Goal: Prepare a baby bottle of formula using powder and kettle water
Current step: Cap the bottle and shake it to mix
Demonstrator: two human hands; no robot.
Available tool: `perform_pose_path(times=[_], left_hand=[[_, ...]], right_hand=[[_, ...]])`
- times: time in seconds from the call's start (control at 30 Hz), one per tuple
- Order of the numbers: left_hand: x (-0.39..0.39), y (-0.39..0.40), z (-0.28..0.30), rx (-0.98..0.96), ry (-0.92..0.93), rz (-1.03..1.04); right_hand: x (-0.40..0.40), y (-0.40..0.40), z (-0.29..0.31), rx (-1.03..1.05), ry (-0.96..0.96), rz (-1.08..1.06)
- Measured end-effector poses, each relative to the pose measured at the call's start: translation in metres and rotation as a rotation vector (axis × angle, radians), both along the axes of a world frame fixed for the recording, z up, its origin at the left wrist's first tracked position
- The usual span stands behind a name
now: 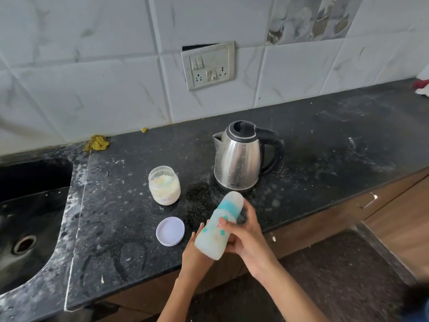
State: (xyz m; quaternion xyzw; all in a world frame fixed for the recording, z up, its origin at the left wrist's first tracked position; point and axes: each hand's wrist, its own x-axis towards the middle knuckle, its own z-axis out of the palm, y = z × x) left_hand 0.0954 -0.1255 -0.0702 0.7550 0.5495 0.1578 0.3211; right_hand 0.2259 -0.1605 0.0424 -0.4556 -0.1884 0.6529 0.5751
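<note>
I hold a baby bottle (214, 231) tilted over the counter's front edge, its teal collar and clear cap pointing up toward the kettle. The bottle looks blurred and milky inside. My left hand (196, 251) cups its base from below. My right hand (243, 233) wraps its middle from the right. A steel kettle (239, 159) with a black handle and closed lid stands just behind the bottle. To the left an open glass jar (164, 185) holds pale powder. Its lilac lid (170, 231) lies flat in front of it.
The dark speckled counter (325, 145) is dusted with white powder. A black sink (27, 205) sits at the left. A yellow cloth (97, 142) lies by the tiled wall, a wall socket (208, 65) hangs above, and wooden drawers (383, 205) run below right.
</note>
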Motion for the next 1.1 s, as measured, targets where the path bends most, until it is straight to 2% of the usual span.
perform_pose_path(times=[0.07,0.13,0.17,0.23,0.3,0.33,0.43,0.5,0.57,0.6,0.63,0.7,0.77,0.83,0.9,0.93,0.97,1.1], left_hand=[[0.0,0.008,0.0,0.039,0.011,-0.038],[0.001,0.011,0.0,0.056,0.095,-0.113],[0.001,0.008,-0.001,0.002,0.062,-0.045],[-0.003,0.001,-0.01,0.043,0.074,0.069],[-0.002,-0.002,-0.005,0.051,0.083,0.085],[-0.001,0.0,-0.006,0.022,0.019,0.059],[0.0,0.011,-0.003,0.052,0.094,-0.081],[0.003,0.008,-0.001,0.037,0.087,-0.052],[0.001,-0.001,0.0,0.053,0.038,0.038],[0.002,-0.005,0.003,0.075,0.104,0.024],[0.002,-0.005,0.002,0.094,0.113,0.023],[0.001,0.002,-0.006,0.048,0.011,-0.026],[-0.002,0.011,-0.009,0.064,0.057,-0.071],[0.001,0.007,-0.004,0.003,0.009,-0.028],[0.002,0.0,-0.004,-0.084,-0.137,0.178],[0.002,-0.002,-0.004,-0.109,-0.165,0.218],[0.002,-0.003,-0.002,-0.087,-0.158,0.215],[0.0,0.007,-0.003,0.057,0.008,-0.035]], right_hand=[[0.014,0.014,0.003,-0.044,0.129,-0.277],[0.016,0.018,0.002,-0.061,0.166,-0.36],[0.01,0.014,0.0,-0.062,0.128,-0.293],[-0.007,-0.002,0.0,-0.055,0.037,-0.067],[-0.008,-0.008,0.003,-0.004,0.001,-0.017],[0.0,-0.004,0.002,0.014,0.011,-0.1],[0.02,0.013,0.008,-0.04,0.098,-0.426],[0.01,0.009,0.003,-0.052,0.042,-0.359],[-0.013,-0.008,0.003,-0.038,-0.025,-0.114],[-0.019,-0.014,0.004,-0.025,-0.034,-0.039],[-0.019,-0.015,0.005,-0.013,-0.026,-0.047],[-0.007,-0.003,0.004,-0.031,0.02,-0.239],[0.007,0.009,0.008,-0.06,0.043,-0.416],[0.004,0.006,0.004,-0.047,-0.032,-0.334],[-0.008,-0.005,0.0,-0.032,-0.107,-0.141],[-0.011,-0.009,-0.002,-0.031,-0.125,-0.088],[-0.011,-0.009,-0.005,-0.031,-0.133,-0.087],[0.007,0.01,-0.011,0.0,-0.174,-0.207]])
